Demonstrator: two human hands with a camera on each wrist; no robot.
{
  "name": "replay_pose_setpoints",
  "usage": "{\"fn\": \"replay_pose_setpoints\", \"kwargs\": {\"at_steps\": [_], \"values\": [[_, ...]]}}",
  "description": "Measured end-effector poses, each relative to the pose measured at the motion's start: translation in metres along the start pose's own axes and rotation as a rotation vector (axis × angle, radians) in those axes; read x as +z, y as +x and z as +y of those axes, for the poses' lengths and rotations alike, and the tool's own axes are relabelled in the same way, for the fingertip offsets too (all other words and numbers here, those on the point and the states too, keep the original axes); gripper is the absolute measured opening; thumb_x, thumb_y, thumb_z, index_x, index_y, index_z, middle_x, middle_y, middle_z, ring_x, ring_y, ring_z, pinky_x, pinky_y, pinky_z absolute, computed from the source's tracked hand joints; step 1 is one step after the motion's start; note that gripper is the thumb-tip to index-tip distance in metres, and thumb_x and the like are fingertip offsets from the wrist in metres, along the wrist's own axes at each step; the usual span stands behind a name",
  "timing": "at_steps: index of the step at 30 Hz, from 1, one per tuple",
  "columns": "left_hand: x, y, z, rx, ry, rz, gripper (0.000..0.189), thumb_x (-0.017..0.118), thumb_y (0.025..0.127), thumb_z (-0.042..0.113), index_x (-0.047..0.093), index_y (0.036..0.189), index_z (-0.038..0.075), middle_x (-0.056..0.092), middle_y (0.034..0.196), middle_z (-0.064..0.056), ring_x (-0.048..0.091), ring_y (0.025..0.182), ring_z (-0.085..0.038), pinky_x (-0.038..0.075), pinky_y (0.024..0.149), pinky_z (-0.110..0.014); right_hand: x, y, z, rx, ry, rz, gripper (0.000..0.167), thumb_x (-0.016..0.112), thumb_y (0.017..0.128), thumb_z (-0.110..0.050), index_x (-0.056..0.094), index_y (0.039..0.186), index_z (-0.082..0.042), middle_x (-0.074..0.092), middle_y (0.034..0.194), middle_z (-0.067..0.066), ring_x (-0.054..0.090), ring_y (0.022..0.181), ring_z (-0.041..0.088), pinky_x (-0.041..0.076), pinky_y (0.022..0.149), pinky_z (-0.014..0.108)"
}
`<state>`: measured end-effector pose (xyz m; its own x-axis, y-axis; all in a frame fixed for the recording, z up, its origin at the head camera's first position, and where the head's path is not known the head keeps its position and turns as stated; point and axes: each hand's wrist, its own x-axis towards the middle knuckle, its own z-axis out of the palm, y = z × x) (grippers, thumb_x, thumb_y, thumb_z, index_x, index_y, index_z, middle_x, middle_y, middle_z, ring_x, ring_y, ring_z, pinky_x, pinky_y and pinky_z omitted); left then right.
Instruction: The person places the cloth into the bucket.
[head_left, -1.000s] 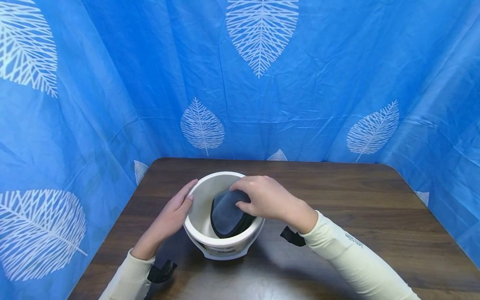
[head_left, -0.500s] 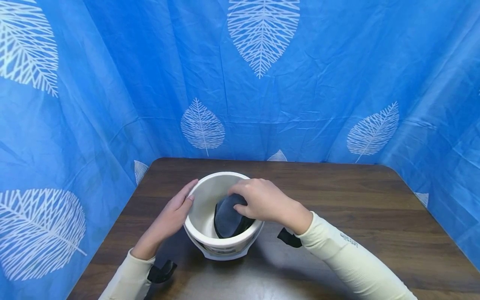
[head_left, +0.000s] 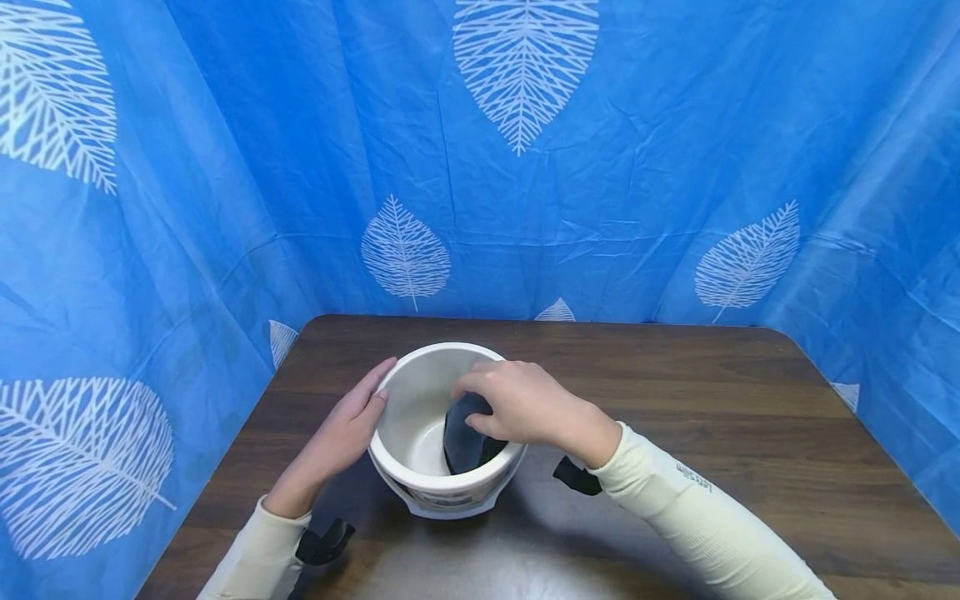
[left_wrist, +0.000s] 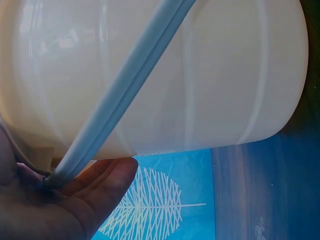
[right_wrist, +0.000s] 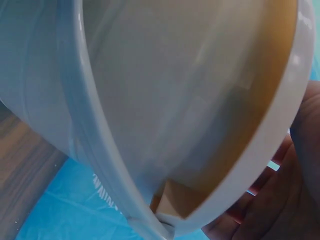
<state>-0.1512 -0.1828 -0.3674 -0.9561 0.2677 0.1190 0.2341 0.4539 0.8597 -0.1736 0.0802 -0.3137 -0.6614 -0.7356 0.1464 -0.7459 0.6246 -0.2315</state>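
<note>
A white plastic bucket (head_left: 393, 467) stands upright at the table's left of centre. My left hand (head_left: 349, 429) holds its left side, thumb at the rim and fingers along the outside; the left wrist view shows these fingers (left_wrist: 112, 182) behind the bucket wall. Inside lies a dark blue-grey, smooth, curved piece with a black edge (head_left: 459, 435), leaning toward the right wall. My right hand (head_left: 525, 404) reaches over the right rim and pinches its upper end between thumb and fingers. The piece's far part is hidden under that hand, and its exact kind I cannot tell.
The bucket's pale handle (left_wrist: 120, 100) hangs down its outer side, toward me. A brown wood table (head_left: 675, 400) extends to the right. Blue curtains (head_left: 637, 167) with white leaf prints stand behind and at both sides. Black straps (head_left: 324, 543) are at both wrists.
My right hand has moved slightly down and left, and the dark piece has turned and shifted right, baring more bucket floor. The left hand and bucket have stayed in place.
</note>
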Motion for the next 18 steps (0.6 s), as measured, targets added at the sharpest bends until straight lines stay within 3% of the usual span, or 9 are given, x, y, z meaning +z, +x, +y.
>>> {"fn": "replay_pose_setpoints", "kwargs": {"at_steps": [18], "values": [[-0.0002, -0.0011, 0.0028, -0.020, 0.006, -0.005, 0.050, 0.036, 0.111, 0.011, 0.027, 0.157, -0.003, 0.029, 0.161, -0.026, 0.036, 0.144, -0.042, 0.031, 0.114, -0.057, 0.0003, -0.0039, -0.0030, -0.010, 0.002, -0.033, 0.035, 0.079, 0.088, -0.027, 0.072, 0.121, -0.017, 0.068, 0.112, -0.001, 0.065, 0.100, 0.017, 0.056, 0.084, 0.040]]}}
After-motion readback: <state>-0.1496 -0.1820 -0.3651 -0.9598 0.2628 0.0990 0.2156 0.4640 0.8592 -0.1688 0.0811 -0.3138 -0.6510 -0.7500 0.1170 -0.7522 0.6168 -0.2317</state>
